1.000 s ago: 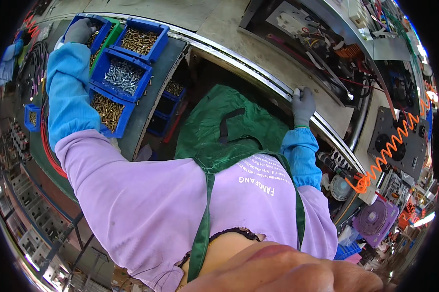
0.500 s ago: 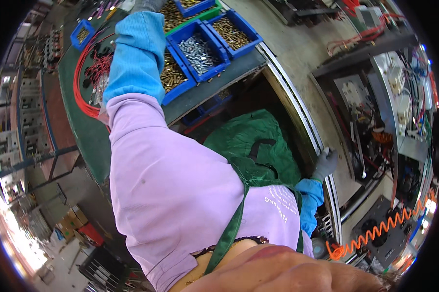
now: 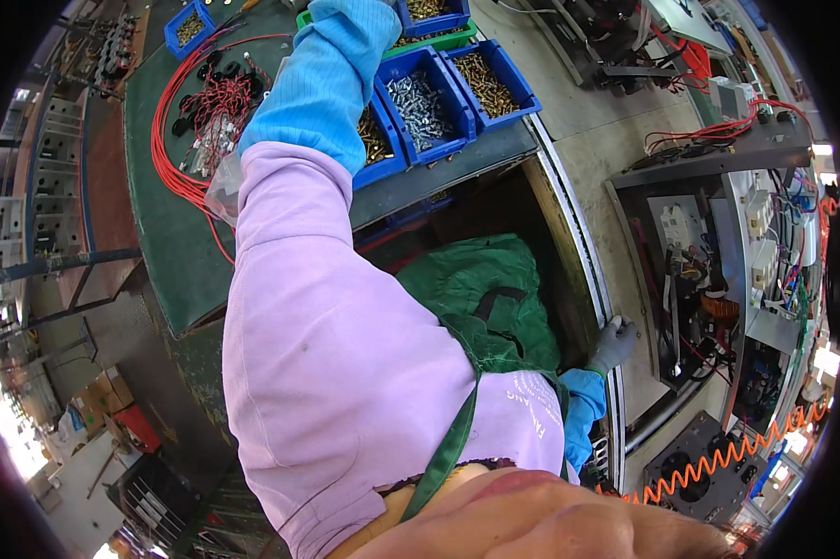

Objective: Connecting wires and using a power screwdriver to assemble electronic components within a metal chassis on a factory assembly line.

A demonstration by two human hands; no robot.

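My left arm, in a lilac sleeve and a blue oversleeve [image 3: 313, 93], reaches up over the dark green bench. Its hand lies beyond the upper edge, out of sight. Beside that oversleeve stand blue bins: one of silver screws [image 3: 416, 110], one of brass-coloured fasteners [image 3: 483, 84] and a partly covered brass-coloured one [image 3: 373, 140]. On the right, my right hand [image 3: 613, 345], in a grey glove, is at the metal rail [image 3: 569, 219] along the bench side. Its fingers are curled; whatever they may hold is hidden.
Red cable [image 3: 164, 154] loops on the bench [image 3: 155, 224] beside a heap of small red wires [image 3: 226, 104]. A green cloth apron [image 3: 494, 279] covers my lap. An open metal cabinet with wiring [image 3: 681, 252] stands right, above an orange coiled hose [image 3: 718, 458].
The view has shifted a little. My left hand, partly visible at the top before, has gone out of view as its sleeve moved right toward the bins. My right hand stays at the rail.
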